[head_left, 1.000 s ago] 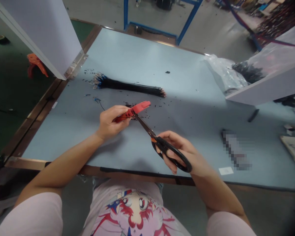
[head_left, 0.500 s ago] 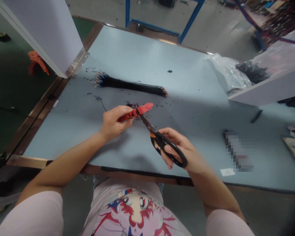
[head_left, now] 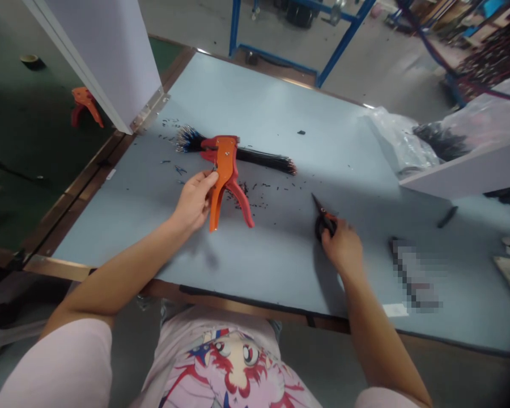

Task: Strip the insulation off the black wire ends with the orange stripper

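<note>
**Operator:** What is in my left hand?

**Describer:** Your left hand (head_left: 193,198) is closed narrow around an orange wire stripper (head_left: 225,170). Its head points away from you and its two handles point back toward you.

**Operator:** And my right?

**Describer:** Your right hand (head_left: 342,246) is curled over the black loops of the scissors (head_left: 324,225). The scissors lie on the worktop (head_left: 280,96), with their shut blades pointing away from you and to the left.

**Operator:** Where are the wires?

**Describer:** A long bundle of black wires (head_left: 266,161) lies across the worktop from left to right, with blue-tipped ends at the left. The stripper crosses in front of it from your view, so your left hand is the nearer one. I cannot tell whether the two touch. Small black cut bits (head_left: 242,198) are scattered below the bundle. At the far right, a clear plastic bag (head_left: 397,139) holds more dark wire.
</note>
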Motion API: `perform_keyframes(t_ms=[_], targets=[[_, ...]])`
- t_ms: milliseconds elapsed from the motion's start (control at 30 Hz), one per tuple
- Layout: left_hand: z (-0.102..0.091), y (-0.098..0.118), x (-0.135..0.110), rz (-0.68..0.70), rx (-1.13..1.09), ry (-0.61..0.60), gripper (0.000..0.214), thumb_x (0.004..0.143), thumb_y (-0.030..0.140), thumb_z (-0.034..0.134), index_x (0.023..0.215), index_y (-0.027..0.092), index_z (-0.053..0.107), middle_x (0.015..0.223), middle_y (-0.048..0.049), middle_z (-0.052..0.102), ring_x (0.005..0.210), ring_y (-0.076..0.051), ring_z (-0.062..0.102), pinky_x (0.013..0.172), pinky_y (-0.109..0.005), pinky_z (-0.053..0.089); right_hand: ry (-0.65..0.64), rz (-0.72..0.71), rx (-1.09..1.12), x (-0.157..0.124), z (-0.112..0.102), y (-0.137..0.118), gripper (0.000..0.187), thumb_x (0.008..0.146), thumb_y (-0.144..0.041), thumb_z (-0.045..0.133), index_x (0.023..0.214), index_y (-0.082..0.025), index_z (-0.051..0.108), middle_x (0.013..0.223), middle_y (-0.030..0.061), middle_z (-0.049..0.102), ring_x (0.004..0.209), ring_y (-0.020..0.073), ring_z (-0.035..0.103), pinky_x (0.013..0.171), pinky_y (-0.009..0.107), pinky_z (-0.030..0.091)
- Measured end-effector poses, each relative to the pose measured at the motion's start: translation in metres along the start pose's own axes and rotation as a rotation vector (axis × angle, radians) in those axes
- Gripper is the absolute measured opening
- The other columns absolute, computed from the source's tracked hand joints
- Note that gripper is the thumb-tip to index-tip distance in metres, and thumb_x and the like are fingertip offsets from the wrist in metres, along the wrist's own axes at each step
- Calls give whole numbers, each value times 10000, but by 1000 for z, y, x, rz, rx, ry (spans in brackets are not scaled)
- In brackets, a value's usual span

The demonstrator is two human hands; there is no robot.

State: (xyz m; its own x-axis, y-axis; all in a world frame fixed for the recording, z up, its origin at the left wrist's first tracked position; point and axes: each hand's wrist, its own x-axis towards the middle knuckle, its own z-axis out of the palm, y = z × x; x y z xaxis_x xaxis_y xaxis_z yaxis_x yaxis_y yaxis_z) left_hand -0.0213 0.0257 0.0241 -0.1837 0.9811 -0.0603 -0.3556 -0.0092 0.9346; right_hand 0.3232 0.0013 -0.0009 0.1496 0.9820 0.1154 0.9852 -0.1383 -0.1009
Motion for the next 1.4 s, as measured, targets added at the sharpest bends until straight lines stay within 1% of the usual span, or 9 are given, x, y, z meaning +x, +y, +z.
perform_keyframes(t_ms=[167,333,433,533,700,900,1033,1133,1400], targets=[[5,11,-9,-229,-123,-137,432,625,527,759,718,172,531,570,50,499,399,-19,394,316,-152,191,53,-215,155,7,-10,-20,391,830,-382,516,1043,-83,649,1188,246,584,1196,416,442,949,584,334],[11,0,-17,-198,31,-218,406,679,522,716,834,171,580,578,47,535,408,-30,422,360,-149,285,-774,-235,1295,2,-31,-101,528,902,-586,373,1201,-195,567,1233,140,609,1115,288,590,861,469,498],[14,-8,-25,-22,249,-269,343,770,480,631,915,170,622,671,10,604,512,-74,517,492,-202,428,-944,-231,1488,-11,-24,-145,439,812,-428,645,1175,-190,582,1203,115,627,1092,254,606,878,397,505],[14,-9,-28,369,638,-228,238,824,388,585,895,182,680,851,-38,648,742,-128,591,669,-257,472,-903,-118,1592,-20,-14,-164,387,804,-454,638,1033,-145,613,1013,124,685,910,242,666,703,336,538],[-3,4,-10,735,823,29,193,820,314,619,677,193,664,664,7,573,595,-94,485,592,-250,399,-621,-96,1394,-4,-38,-128,296,856,-421,568,998,-164,607,947,102,688,848,224,659,744,346,519],[-17,9,9,598,711,199,302,850,329,576,573,211,600,585,18,564,541,-100,474,554,-268,386,-970,-349,444,-3,-69,-83,116,815,-230,514,733,-163,560,649,17,618,585,150,548,569,262,405],[-16,6,8,576,720,160,285,837,339,585,581,216,605,622,11,597,572,-107,504,565,-268,399,-964,-395,316,-8,-65,-75,188,832,-236,477,659,-169,509,579,-3,571,531,130,505,544,250,372],[-13,4,6,488,753,111,172,815,280,586,670,208,644,682,9,635,605,-110,533,579,-257,416,-1017,-345,490,-3,-61,-72,192,849,-270,504,700,-159,550,613,12,600,568,148,550,590,268,421],[-1,-14,-8,409,809,-21,99,796,243,578,775,181,652,725,5,659,657,-105,573,618,-223,447,-994,-81,1684,-4,-15,-95,328,767,-324,703,1041,-183,591,1059,93,654,984,249,647,905,432,484]])
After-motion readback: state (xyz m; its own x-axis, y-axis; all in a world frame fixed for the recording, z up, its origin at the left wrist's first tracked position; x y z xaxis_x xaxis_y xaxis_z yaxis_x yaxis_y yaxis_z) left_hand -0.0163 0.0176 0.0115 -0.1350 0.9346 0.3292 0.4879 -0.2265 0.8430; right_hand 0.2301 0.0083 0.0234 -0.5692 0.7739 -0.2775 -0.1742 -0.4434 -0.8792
